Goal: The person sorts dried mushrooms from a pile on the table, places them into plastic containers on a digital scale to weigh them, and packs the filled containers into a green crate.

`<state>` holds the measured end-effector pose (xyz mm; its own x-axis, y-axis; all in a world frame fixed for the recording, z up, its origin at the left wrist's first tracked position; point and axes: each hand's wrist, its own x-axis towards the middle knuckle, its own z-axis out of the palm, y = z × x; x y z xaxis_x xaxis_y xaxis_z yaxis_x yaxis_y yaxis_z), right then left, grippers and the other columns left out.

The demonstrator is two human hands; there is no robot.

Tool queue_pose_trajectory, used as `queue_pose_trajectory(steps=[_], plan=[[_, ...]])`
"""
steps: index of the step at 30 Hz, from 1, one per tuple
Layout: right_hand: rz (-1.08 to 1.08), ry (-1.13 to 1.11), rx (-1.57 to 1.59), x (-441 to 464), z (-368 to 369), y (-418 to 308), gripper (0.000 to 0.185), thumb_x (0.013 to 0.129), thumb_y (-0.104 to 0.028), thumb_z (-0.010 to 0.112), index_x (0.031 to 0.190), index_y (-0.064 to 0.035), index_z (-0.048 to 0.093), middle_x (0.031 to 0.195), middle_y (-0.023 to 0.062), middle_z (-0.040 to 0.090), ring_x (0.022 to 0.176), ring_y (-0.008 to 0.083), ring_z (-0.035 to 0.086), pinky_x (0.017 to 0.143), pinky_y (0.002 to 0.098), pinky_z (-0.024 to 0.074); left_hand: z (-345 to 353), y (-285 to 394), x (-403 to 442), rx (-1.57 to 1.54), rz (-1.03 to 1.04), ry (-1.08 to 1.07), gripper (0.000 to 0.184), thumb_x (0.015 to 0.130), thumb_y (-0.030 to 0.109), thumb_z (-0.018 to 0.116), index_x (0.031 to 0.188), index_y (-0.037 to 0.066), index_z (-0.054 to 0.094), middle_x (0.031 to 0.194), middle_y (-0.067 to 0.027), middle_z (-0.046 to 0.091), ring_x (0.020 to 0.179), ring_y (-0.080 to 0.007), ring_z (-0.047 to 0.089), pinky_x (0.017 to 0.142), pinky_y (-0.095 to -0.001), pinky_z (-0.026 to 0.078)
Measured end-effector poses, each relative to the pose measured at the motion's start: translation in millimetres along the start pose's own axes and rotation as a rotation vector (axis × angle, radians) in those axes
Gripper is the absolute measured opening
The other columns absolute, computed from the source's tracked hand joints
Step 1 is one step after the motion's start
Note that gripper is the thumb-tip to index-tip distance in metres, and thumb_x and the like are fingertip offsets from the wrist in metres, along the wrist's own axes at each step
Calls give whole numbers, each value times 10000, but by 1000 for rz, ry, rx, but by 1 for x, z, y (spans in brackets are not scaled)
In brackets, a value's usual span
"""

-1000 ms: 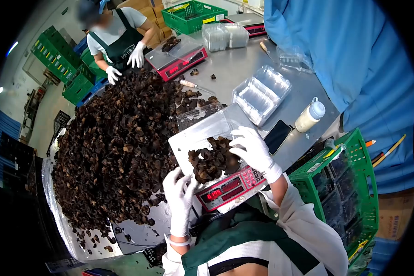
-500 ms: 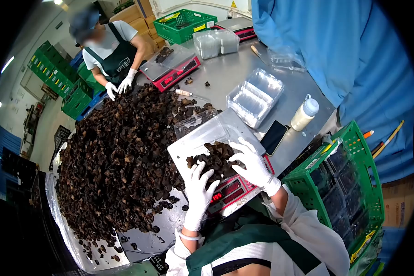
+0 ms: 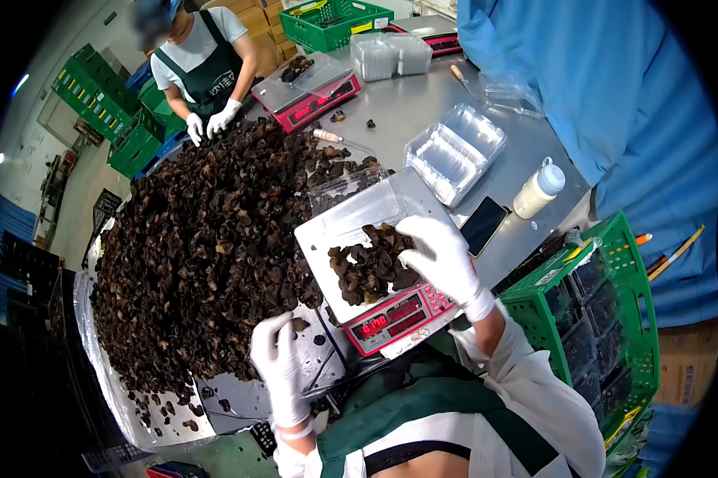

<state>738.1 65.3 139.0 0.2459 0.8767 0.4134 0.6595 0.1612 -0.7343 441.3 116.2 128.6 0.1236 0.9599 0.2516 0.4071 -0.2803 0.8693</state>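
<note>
My left hand (image 3: 279, 362), in a white glove, is over the near edge of a large pile of dark wood ear mushrooms (image 3: 207, 263). Its fingers look parted, with a small loose piece beside the fingertips; the palm side is hidden. White-gloved too, my right hand (image 3: 447, 259) rests at the right side of a small heap of wood ear (image 3: 371, 263), thumb and fingers apart, touching the heap's edge. That heap lies on the pale platform of a red digital scale (image 3: 399, 319) with lit red digits. A clear plastic tray (image 3: 367, 203) sits at the platform's far side.
Stacked clear trays (image 3: 455, 155), a phone (image 3: 483, 225) and a white bottle (image 3: 539, 190) stand to the right. A green crate (image 3: 534, 319) holds packed trays. Across the pile, a co-worker's gloved hands (image 3: 211, 123) touch the mushrooms near a second scale (image 3: 315, 99).
My left hand has left the heap on the scale and moved left to the pile's edge. My right hand stays beside the heap. The scale's lit digits have changed.
</note>
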Motion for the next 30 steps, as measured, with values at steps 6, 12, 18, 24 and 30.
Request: queue_pose_trajectory(steps=[6, 12, 18, 24, 30], plan=[[376, 100, 346, 7, -10, 81, 378, 908, -211, 604, 1247, -53, 547, 1210, 88, 590, 1076, 180, 578, 881, 298, 465, -149, -50, -71, -30, -564, -554, 306, 825, 8, 630, 1125, -47, 617, 990, -107, 686, 914, -143, 638, 822, -252, 500], [677, -54, 620, 50, 30, 99, 485, 954, -284, 537, 1373, -80, 405, 1210, 112, 547, 1091, 188, 544, 909, 340, 448, -50, -33, -43, -285, -474, -284, 260, 923, 90, 554, 1164, 3, 599, 954, -65, 661, 844, -128, 614, 771, -259, 493], [292, 39, 524, 27, 7, 47, 317, 934, -239, 554, 1202, -70, 566, 1065, 61, 611, 1013, 151, 568, 856, 308, 457, 56, -47, -19, -674, -591, -552, 470, 965, 239, 521, 1366, 29, 396, 1027, -88, 633, 866, -164, 623, 778, -280, 494], [248, 64, -60, -40, 9, 26, 278, 772, -196, 742, 975, -40, 633, 1062, 111, 588, 923, 237, 614, 803, 328, 482, 71, -50, -7, -842, -742, -488, 389, 974, 285, 493, 1273, 40, 453, 951, -74, 620, 816, -164, 625, 719, -266, 495], [592, -234, 309, -61, 1, 54, 187, 907, -184, 611, 976, -12, 587, 721, 40, 624, 631, 103, 608, 570, 243, 486, 75, -53, -9, -791, -668, -523, 141, 918, 114, 520, 1041, 64, 471, 882, -58, 611, 722, -132, 639, 636, -242, 518]])
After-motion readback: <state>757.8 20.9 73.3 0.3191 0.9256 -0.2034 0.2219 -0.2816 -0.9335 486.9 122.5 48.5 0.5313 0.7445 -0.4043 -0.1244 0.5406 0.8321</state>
